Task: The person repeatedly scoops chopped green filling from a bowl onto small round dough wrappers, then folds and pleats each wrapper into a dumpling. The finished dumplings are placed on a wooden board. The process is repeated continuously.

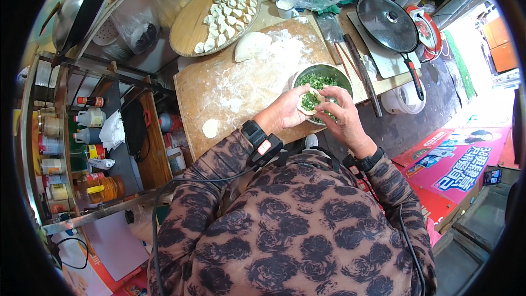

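Note:
My left hand holds a round dumpling wrapper with chopped green filling heaped in its middle. The fingers of my right hand pinch the wrapper's right edge. Both hands are over the near side of a metal bowl of the same green filling. That bowl stands at the right edge of a floured wooden board. One flat wrapper lies at the board's near left. A lump of dough rests at the far side, beside loose flour.
Many folded dumplings sit on a round wooden tray at the back. A dark rolling pin and a cleaver lie right of the board. Beyond them is a lidded frying pan. A shelf with bottles stands left.

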Demonstrator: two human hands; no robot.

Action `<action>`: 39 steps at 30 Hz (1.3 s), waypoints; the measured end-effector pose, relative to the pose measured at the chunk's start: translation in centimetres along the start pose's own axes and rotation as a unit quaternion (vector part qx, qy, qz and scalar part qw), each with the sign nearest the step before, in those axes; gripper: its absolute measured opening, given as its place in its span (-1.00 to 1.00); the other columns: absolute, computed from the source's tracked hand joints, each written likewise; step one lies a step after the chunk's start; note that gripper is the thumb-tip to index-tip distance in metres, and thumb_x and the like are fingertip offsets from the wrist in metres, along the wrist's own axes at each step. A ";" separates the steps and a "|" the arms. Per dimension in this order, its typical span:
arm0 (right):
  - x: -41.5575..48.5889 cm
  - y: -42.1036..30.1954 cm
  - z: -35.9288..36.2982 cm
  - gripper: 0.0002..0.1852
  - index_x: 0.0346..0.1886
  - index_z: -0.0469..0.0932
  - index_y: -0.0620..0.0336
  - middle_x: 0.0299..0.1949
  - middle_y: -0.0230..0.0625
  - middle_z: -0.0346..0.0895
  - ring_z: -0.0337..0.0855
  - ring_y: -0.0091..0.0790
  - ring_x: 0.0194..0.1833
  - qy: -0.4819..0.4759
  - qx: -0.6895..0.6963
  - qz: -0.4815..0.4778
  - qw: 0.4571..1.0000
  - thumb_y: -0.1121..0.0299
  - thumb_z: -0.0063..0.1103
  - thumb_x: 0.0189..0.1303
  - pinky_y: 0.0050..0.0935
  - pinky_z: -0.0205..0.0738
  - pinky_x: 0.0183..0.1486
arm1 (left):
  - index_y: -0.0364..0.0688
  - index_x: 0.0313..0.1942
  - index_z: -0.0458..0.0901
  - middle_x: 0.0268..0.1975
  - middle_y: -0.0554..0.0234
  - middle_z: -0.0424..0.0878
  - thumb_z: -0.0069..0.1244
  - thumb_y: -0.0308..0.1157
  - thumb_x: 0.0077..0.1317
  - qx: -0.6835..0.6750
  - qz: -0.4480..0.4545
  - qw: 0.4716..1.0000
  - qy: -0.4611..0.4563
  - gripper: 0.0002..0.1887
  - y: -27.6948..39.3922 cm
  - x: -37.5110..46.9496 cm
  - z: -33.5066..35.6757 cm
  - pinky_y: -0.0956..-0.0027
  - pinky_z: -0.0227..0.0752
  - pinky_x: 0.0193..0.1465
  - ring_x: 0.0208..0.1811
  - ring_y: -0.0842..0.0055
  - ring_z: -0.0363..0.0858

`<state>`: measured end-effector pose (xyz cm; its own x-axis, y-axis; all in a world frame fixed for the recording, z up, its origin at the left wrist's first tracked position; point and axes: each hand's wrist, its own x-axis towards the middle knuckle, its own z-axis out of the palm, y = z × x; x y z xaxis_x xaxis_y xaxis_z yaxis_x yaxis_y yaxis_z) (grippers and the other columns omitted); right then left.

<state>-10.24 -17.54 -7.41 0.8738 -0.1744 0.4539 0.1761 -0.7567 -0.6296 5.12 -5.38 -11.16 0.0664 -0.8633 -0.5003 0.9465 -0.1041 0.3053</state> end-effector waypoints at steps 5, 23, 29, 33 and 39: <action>0.3 -0.1 0.0 -0.80 -0.24 0.62 0.17 0.07 -0.19 0.48 0.51 -0.15 0.13 0.001 0.079 0.049 0.996 0.55 0.41 0.05 -0.22 0.43 0.16 | -0.24 0.17 0.40 0.03 0.10 0.60 -0.38 -0.18 0.63 0.032 0.013 0.999 0.003 -0.63 -0.1 -0.8 1.1 0.24 0.64 0.09 0.03 0.37 0.66; 6.0 -8.4 -4.6 -0.92 -0.27 0.50 0.18 0.02 -0.24 0.49 0.55 -0.26 0.14 0.145 0.623 0.093 0.763 0.45 0.23 0.28 -0.22 0.44 0.24 | -0.35 0.33 0.30 0.11 0.28 0.51 0.27 0.15 0.21 0.424 0.313 0.825 -0.202 -0.09 1.1 -8.7 10.7 0.49 0.43 0.08 0.08 0.60 0.52; 7.5 -9.8 -5.1 -0.86 -0.29 0.46 0.16 -0.07 -0.26 0.45 0.56 -0.23 0.09 0.150 0.627 -0.008 0.764 0.44 0.28 0.27 -0.15 0.45 0.24 | -0.40 0.10 0.54 -0.13 0.25 0.65 -0.16 -0.01 0.52 0.374 0.340 0.845 -0.175 -0.45 0.0 -9.9 13.4 0.51 0.46 0.00 -0.07 0.62 0.58; 7.8 -9.8 -5.5 -0.82 -0.32 0.43 0.13 -0.09 -0.26 0.45 0.55 -0.28 0.05 0.141 0.609 -0.053 0.779 0.48 0.31 0.23 -0.17 0.44 0.24 | -0.38 0.08 0.56 -0.03 0.26 0.61 -0.21 -0.28 0.56 0.286 0.305 0.880 -0.224 -0.65 -0.1 -10.0 14.1 0.51 0.44 0.06 -0.01 0.61 0.56; 7.8 -10.3 -6.3 -0.87 -0.30 0.40 0.19 -0.11 -0.19 0.50 0.58 -0.27 0.00 0.164 0.579 -0.022 0.798 0.57 0.18 0.24 -0.26 0.51 0.11 | -0.35 0.00 0.59 -0.06 0.17 0.62 -0.32 -0.33 0.52 0.410 0.385 0.815 -0.141 -0.65 0.1 -9.7 14.2 0.41 0.51 -0.02 -0.05 0.53 0.58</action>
<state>-8.05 -15.09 6.55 0.7230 -0.4627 0.5131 0.6704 0.2903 -0.6829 0.09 -4.04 5.27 0.3563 -0.8959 0.2654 0.1229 0.3266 0.9372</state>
